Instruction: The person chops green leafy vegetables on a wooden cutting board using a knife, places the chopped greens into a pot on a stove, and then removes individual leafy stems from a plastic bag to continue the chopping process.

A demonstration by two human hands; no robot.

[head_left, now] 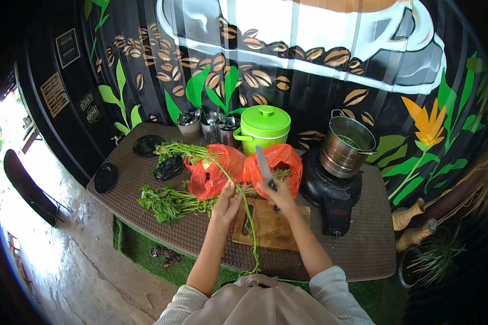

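My left hand grips a long, thin green vegetable stem. The stem runs from above the hand down past the table's near edge. In my right hand is a knife, its blade pointing up and away from me. Below the hands lies a wooden cutting board. Leafy greens are piled left of my left hand. A bunch of green stalks leans against a red plastic bag. A second red bag, just beyond my right hand, stands open with plant scraps inside.
At the right a metal pot stands on a black stove. A lime-green lidded container and cutlery holders line the back. Black plates and a black plastic bag lie on the left of the woven-patterned table.
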